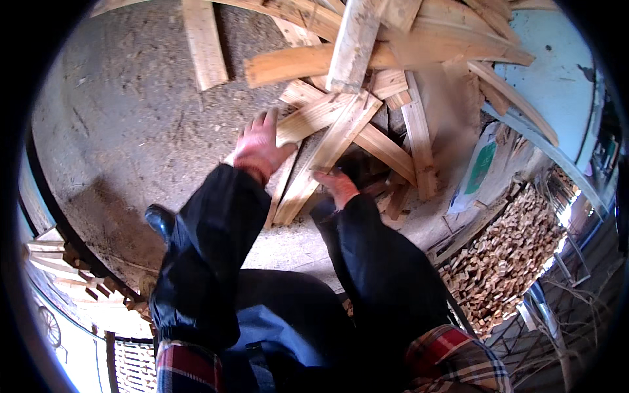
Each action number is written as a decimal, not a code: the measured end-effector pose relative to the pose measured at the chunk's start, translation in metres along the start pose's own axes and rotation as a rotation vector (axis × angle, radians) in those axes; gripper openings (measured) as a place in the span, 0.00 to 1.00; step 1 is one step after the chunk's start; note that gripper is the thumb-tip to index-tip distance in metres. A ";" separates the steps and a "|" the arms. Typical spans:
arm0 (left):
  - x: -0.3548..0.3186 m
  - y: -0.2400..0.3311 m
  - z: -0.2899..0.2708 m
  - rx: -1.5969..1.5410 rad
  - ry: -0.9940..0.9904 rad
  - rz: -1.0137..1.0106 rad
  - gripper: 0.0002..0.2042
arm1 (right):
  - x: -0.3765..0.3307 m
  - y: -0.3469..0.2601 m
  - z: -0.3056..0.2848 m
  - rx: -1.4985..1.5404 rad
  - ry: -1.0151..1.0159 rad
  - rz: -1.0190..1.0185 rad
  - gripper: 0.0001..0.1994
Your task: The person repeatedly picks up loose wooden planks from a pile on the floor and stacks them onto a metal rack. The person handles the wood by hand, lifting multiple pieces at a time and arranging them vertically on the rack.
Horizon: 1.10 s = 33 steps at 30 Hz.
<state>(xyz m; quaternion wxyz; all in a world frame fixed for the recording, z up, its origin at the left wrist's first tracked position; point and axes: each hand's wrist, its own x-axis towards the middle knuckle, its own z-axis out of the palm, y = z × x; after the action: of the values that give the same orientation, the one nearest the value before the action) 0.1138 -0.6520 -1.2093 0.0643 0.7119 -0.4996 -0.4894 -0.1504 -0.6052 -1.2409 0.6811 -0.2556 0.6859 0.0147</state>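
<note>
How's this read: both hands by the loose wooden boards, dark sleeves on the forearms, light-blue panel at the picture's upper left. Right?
One error: the light-blue panel is at the upper right in the head view. Left hand and right hand are by the loose wooden boards, with dark sleeves on the forearms.

Planks [331,150] on floor [131,124] (wood stack [501,262] rightward)
</note>
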 end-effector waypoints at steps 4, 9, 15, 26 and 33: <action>0.057 0.013 0.049 -0.125 -0.115 -0.090 0.35 | 0.008 0.026 0.017 0.505 -0.011 0.040 0.20; -0.017 0.055 0.040 -0.193 -0.125 -0.028 0.27 | -0.040 -0.030 -0.016 0.948 -0.040 -0.181 0.26; 0.049 0.136 -0.051 0.299 0.231 0.166 0.42 | -0.018 -0.083 -0.054 0.464 0.096 0.195 0.40; 0.160 0.087 -0.008 -0.094 0.124 0.033 0.52 | 0.046 -0.031 -0.018 1.387 -0.111 -0.357 0.33; 0.091 0.085 0.016 -0.604 -0.167 -0.212 0.35 | 0.016 -0.042 -0.015 1.354 -0.050 -0.338 0.37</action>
<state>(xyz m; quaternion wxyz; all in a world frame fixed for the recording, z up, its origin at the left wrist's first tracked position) 0.0480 -0.7576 -1.2256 0.1799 0.6660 -0.2584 -0.6762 -0.1480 -0.6526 -1.2414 0.6991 0.1224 0.4789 -0.5167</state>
